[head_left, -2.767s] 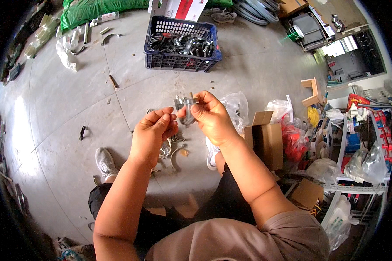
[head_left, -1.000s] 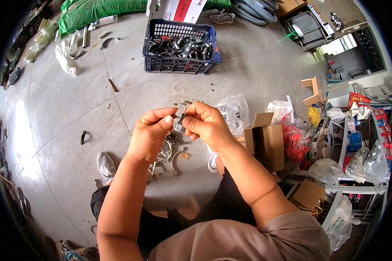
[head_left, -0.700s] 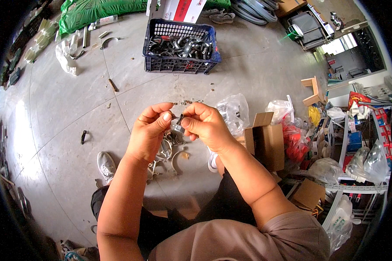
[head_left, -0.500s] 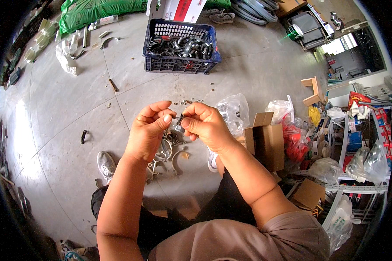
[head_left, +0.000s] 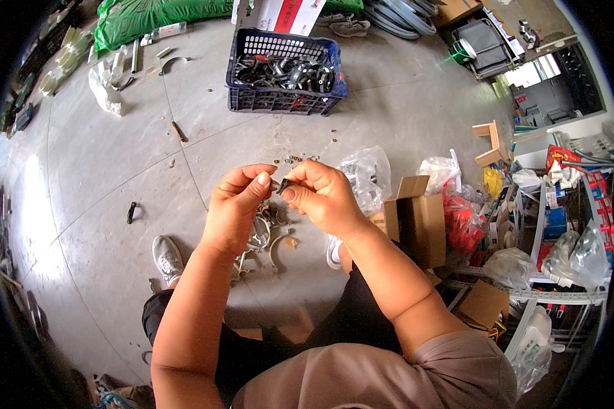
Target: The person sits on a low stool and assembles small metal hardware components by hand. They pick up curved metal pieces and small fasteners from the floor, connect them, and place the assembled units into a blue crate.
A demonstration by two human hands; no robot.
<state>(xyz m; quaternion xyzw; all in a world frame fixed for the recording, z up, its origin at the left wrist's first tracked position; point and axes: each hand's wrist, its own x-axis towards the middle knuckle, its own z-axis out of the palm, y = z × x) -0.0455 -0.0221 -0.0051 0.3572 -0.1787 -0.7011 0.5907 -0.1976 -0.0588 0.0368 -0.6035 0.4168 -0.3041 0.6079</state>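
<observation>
My right hand [head_left: 326, 198] pinches a small dark metal piece [head_left: 283, 185] between thumb and fingers. Close by on its left, my left hand [head_left: 237, 204] is closed, thumb against fingertips. Whatever it holds is too small to make out. The hands almost meet at the dark piece. Under them, partly covered, several curved metal clamp pieces [head_left: 274, 253] lie on the floor between my feet. Just beyond my fingers sits a scatter of small nut-like parts [head_left: 297, 159].
A dark blue crate [head_left: 286, 102] of metal clamps stands ahead. On the right are an open cardboard box [head_left: 421, 228], a clear plastic bag [head_left: 366, 177] and cluttered shelving [head_left: 566, 294]. A dark metal piece [head_left: 131, 213] lies left on the floor; a green sack [head_left: 157, 24] lies farther off.
The fingers of my left hand have shifted, with the thumb raised a little. The dark piece in my right hand has tilted, and the shiny bit below it no longer shows clearly.
</observation>
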